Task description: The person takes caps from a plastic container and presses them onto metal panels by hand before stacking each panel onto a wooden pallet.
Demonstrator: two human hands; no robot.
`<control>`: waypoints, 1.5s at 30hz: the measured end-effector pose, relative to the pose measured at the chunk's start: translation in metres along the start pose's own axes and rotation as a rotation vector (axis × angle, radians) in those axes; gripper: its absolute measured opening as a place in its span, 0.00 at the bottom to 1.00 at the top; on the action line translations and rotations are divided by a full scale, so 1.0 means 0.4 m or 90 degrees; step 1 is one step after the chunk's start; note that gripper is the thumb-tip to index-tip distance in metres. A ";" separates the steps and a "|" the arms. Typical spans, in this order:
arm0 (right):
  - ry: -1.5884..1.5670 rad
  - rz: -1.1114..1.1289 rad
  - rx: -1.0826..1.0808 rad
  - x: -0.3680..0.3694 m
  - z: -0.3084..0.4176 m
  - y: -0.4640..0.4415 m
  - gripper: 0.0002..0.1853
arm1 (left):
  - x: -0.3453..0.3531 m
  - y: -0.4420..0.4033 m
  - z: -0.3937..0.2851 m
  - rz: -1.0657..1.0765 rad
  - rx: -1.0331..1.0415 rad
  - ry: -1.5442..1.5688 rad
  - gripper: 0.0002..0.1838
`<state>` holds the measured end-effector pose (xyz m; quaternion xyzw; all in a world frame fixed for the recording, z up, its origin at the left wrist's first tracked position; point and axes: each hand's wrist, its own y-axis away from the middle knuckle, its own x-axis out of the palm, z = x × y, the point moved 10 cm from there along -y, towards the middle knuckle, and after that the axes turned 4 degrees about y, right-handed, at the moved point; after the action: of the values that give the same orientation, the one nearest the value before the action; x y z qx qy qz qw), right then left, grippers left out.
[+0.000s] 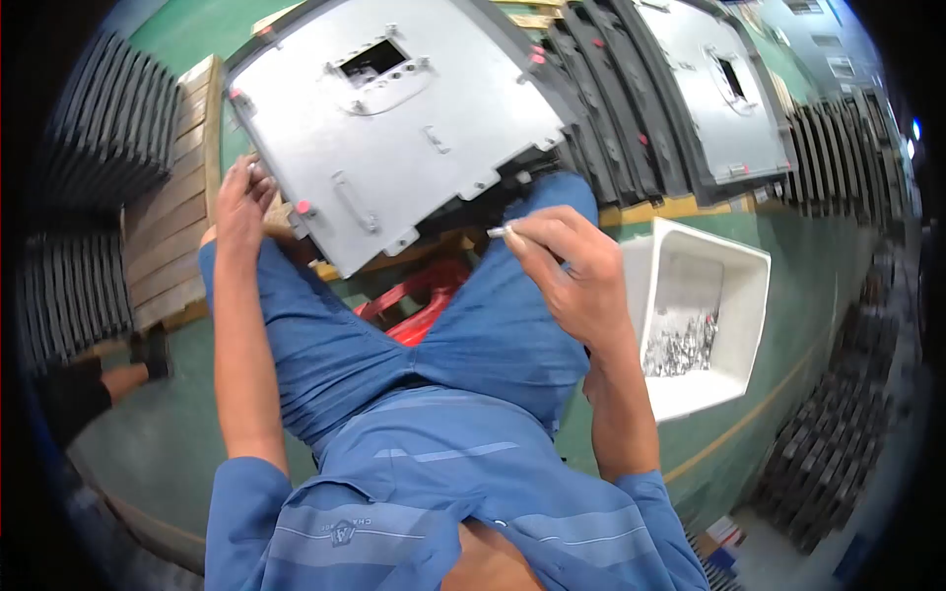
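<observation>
I see the right hand pinched narrow on a small metal piece, held over the seated wearer's thigh, just off the near edge of a silver panel. The left hand is at the panel's left edge, fingers curled; I cannot tell whether it grips anything. The panel lies across a dark frame — it has a rectangular opening, handles and red-pink bits along its rim. To the right of the right hand, I see a white bin with small shiny parts inside. Stacked dark frames stand at far left, beside wooden slats.
</observation>
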<state>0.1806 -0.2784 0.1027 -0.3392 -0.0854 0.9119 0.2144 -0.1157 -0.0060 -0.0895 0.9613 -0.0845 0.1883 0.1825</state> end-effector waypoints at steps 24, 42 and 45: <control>0.193 0.218 -0.141 0.497 0.022 -0.199 0.05 | 0.024 0.025 0.003 -0.083 -0.039 -0.056 0.10; 0.305 0.293 -0.256 0.558 0.057 -0.190 0.05 | 0.023 0.021 0.008 -0.091 -0.044 -0.064 0.12; 0.317 0.308 -0.244 0.561 0.059 -0.191 0.06 | 0.020 0.020 0.007 -0.087 -0.041 -0.063 0.12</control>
<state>0.0384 -0.1095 0.0127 -0.5945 -0.1167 0.7934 -0.0596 -0.1094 -0.0150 -0.0863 0.9666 -0.0341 0.1245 0.2215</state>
